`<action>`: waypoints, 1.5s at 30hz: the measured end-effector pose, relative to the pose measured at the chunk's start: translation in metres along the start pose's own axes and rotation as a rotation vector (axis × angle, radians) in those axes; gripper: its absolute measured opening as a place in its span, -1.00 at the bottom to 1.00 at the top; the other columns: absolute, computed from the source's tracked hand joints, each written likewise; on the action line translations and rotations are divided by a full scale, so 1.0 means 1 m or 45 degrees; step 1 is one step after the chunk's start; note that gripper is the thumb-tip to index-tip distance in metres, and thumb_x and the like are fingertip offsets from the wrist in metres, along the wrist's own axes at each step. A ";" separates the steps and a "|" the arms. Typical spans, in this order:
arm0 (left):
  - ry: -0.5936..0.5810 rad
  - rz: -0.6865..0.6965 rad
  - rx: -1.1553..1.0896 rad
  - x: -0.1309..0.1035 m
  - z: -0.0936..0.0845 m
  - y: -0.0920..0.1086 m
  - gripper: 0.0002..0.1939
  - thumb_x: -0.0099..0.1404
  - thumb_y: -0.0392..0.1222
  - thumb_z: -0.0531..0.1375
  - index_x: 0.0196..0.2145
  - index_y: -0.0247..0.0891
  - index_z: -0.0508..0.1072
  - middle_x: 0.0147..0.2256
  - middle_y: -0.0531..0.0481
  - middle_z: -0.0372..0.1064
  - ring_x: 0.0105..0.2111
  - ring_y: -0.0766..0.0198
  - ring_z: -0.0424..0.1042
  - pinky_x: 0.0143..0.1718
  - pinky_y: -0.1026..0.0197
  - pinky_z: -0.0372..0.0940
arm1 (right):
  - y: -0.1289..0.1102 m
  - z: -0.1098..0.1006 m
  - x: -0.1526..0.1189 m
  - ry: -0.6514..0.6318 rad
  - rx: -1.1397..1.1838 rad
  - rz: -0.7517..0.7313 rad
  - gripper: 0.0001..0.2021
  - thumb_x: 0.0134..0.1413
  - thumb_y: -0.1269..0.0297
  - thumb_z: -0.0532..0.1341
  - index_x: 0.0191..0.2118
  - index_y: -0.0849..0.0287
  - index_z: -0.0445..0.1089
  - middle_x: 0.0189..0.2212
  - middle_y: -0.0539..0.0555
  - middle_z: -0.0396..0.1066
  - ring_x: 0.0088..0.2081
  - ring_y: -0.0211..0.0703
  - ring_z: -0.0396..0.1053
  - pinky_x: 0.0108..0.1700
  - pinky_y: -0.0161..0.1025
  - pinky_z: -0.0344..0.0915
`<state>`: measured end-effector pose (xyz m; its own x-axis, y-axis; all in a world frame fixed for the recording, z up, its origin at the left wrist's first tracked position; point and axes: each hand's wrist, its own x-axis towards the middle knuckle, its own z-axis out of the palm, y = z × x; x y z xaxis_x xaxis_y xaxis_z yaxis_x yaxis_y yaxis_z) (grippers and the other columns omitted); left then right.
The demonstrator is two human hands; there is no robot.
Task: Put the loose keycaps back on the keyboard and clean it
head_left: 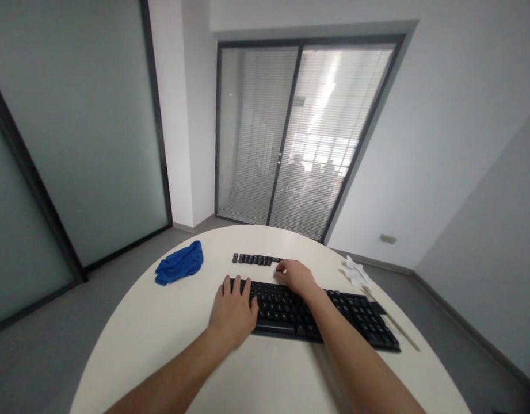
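Observation:
A black keyboard (286, 313) lies at a slant across the round white table. My left hand (233, 313) rests over its left end, fingers spread along the far edge and thumb on the keys. Just beyond the keyboard, my right hand (296, 276) is closed in a pinch, its forearm crossing above the keys. What sits between those fingertips is too small to make out. Loose black keycaps (255, 260) are lined up in rows on the table behind the keyboard, the right end of the rows close to my right fingertips.
A crumpled blue cloth (180, 263) lies at the table's far left. White crumpled tissue (355, 272) and a thin stick (396, 325) lie along the right side, the stick beside the keyboard's right end. The table (161, 345) has a curved edge.

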<state>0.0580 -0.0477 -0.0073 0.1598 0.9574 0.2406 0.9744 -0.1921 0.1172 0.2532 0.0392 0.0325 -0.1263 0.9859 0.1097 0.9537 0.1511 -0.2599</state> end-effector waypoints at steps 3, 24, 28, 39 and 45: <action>0.017 0.008 0.010 0.000 0.000 0.000 -0.42 0.44 -0.03 -0.09 0.31 -0.27 0.26 0.30 -0.24 0.19 0.30 -0.24 0.08 0.24 -0.19 0.06 | 0.007 -0.006 -0.017 0.020 0.195 -0.090 -0.75 0.23 0.21 0.19 -0.04 0.09 0.52 -0.12 0.09 0.57 -0.14 -0.10 0.51 -0.04 -0.20 0.36; 0.002 0.011 0.043 0.000 0.000 0.001 -0.43 0.45 -0.03 -0.09 0.31 -0.28 0.26 0.30 -0.25 0.18 0.30 -0.24 0.08 0.24 -0.16 0.08 | 0.022 0.014 -0.069 0.144 0.528 -0.338 -0.76 0.23 0.14 0.21 -0.15 0.10 0.59 -0.13 0.08 0.60 -0.05 0.00 0.50 0.08 -0.11 0.34; -0.004 0.014 0.033 0.000 0.000 0.000 -0.43 0.45 -0.03 -0.09 0.31 -0.29 0.25 0.30 -0.26 0.17 0.30 -0.23 0.07 0.24 -0.16 0.07 | 0.023 0.012 -0.070 0.130 0.478 -0.375 -0.76 0.25 0.21 0.18 -0.10 0.11 0.57 -0.12 0.09 0.58 -0.05 -0.03 0.49 0.09 -0.13 0.33; 0.016 0.027 0.051 0.000 0.001 0.000 -0.44 0.45 -0.03 -0.07 0.31 -0.28 0.26 0.29 -0.26 0.19 0.29 -0.25 0.11 0.22 -0.18 0.12 | 0.014 -0.004 -0.080 0.036 0.257 -0.539 -0.67 0.35 0.23 0.06 0.01 0.16 0.52 -0.04 0.16 0.49 -0.01 -0.06 0.42 0.11 -0.15 0.31; 0.022 0.029 0.042 0.000 0.000 0.000 -0.44 0.44 -0.05 -0.05 0.30 -0.29 0.27 0.28 -0.27 0.21 0.29 -0.26 0.11 0.22 -0.20 0.12 | 0.006 -0.020 -0.096 -0.145 0.059 -0.530 -0.18 0.03 -0.17 0.32 0.30 0.25 0.26 0.22 0.29 0.28 0.21 0.20 0.23 0.28 0.06 0.15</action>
<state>0.0579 -0.0477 -0.0071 0.1794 0.9489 0.2598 0.9753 -0.2062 0.0795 0.2764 -0.0565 0.0401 -0.5294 0.8414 0.1084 0.8022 0.5380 -0.2587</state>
